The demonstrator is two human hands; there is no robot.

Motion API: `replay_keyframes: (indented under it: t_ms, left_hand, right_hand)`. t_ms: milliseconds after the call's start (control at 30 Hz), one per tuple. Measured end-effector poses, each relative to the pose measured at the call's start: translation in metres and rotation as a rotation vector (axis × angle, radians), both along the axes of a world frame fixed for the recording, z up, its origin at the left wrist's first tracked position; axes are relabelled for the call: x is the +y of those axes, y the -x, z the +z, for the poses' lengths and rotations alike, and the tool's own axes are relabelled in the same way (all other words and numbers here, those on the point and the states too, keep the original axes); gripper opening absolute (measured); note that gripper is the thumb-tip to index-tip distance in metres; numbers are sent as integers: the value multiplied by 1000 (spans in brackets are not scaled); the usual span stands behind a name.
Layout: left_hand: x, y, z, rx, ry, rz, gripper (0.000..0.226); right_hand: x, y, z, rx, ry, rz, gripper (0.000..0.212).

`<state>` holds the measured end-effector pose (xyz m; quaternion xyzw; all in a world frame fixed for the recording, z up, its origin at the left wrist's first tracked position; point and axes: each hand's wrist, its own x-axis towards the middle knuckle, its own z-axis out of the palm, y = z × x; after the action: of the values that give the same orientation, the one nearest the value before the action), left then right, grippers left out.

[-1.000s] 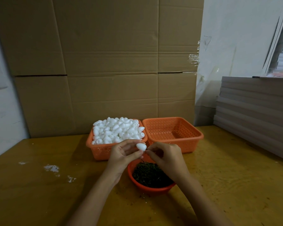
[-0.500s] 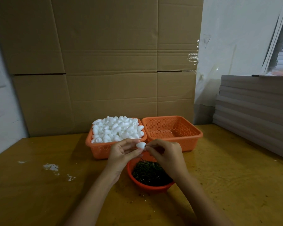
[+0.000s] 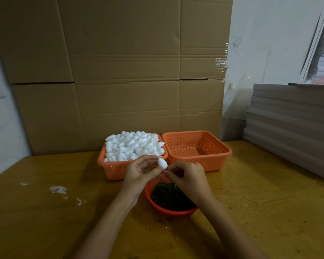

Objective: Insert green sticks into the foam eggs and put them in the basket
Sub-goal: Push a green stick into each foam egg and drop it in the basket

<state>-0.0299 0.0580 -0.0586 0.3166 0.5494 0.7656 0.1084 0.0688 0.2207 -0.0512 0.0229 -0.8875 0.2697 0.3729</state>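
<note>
Head view: left hand [image 3: 138,173] grip pinches white foam egg [image 3: 162,163], thumb and fingertips, above round orange bowl of green sticks [image 3: 169,214] on wooden worktop [image 3: 254,206]. Right hand [image 3: 188,176] grip curled tight just beside egg; contents cannot tell. Empty orange mesh basket [image 3: 211,163] behind.
</note>
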Motion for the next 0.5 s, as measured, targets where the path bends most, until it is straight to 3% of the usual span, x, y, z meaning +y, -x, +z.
replay_keyframes:
  t_ms: [500]
  left_hand:
    - [0,2,1,17,41,42,28]
  right_hand:
    - [-4,-1,1,-33,-7,16,8]
